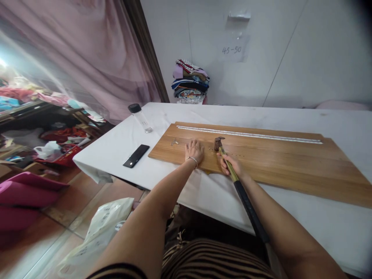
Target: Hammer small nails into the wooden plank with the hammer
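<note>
My right hand is wrapped round the handle of a hammer, close below its rusty head. The head is over the wooden board, near some small dark marks or nail heads; whether it touches the wood I cannot tell. Flat on the board, left of the hammer, lies my left hand with its fingers stretched out and a bracelet at the wrist. A few loose nails rest on the wood left of that hand. Along the board's far side runs a white measuring tape.
The board lies on a table with a white cloth. A black phone and a clear bottle with a black lid are on the left. Folded clothes are piled by the wall. A plastic bag is below the table's front left.
</note>
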{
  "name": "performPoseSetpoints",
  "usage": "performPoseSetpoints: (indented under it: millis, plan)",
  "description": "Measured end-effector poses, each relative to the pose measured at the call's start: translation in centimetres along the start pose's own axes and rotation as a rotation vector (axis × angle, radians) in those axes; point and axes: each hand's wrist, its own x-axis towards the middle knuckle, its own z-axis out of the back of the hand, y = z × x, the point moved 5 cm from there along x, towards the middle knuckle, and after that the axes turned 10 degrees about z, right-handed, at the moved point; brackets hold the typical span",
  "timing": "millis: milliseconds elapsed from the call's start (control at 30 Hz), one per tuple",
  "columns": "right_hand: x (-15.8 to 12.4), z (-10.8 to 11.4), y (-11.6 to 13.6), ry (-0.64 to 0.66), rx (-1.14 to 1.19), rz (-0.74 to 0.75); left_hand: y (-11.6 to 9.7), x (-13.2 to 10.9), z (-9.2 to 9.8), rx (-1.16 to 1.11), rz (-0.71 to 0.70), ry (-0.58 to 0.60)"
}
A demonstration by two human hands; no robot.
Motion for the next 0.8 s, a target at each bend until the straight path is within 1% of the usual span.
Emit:
performPoseSetpoints:
  millis: [233,400,567,800]
  plan:
    - [0.02,0.02,0.07,-0.028,-0.008,0.063,-0.14,-0.15,0.34,0.004,0.005,0.01]
    - [0.03,0.01,-0.2,-0.032,-0.009,0.029,-0.19,-0.17,0.35,0.005,0.001,0.007]
    - [-0.14,-0.05,0.18,-0.033,-0.024,0.062,-0.22,-0.17,0.29,0.014,0.004,0.015]
    - [-0.17,-0.12,-0.08,-0.043,-0.014,0.042,-0.09,-0.25,0.39,0.0,0.005,0.02]
